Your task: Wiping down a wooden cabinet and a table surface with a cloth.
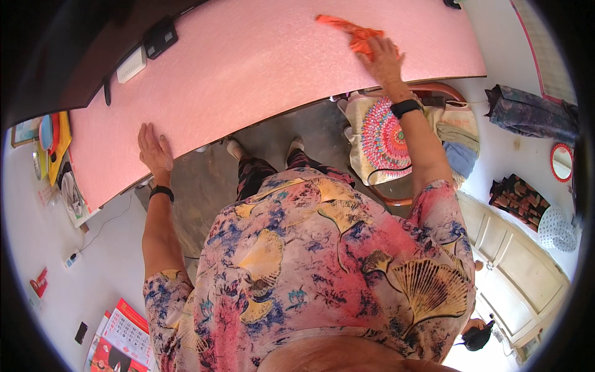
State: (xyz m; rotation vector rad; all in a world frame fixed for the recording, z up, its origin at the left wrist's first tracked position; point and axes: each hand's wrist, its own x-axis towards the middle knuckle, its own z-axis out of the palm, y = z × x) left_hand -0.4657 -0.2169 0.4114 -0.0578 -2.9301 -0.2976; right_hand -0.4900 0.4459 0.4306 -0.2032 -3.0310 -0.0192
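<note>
A crumpled orange cloth (357, 36) lies on the pink-covered tabletop (241, 79). My right hand (386, 60) bears down on the cloth's near end, fingers bunched over it. The cloth's other end trails away to the left across the pink surface. Farther left, my left hand (156, 151) rests palm down near the table's front edge, with its fingers slightly spread and nothing in it. A dark band circles each of my wrists.
A large black screen (56, 60), a white box (131, 64) and a black device (161, 37) stand along the table's back. Before the table's right part is a wooden-armed chair (403, 201) bearing a colourful patterned fabric piece (379, 135) and folded clothes (459, 151).
</note>
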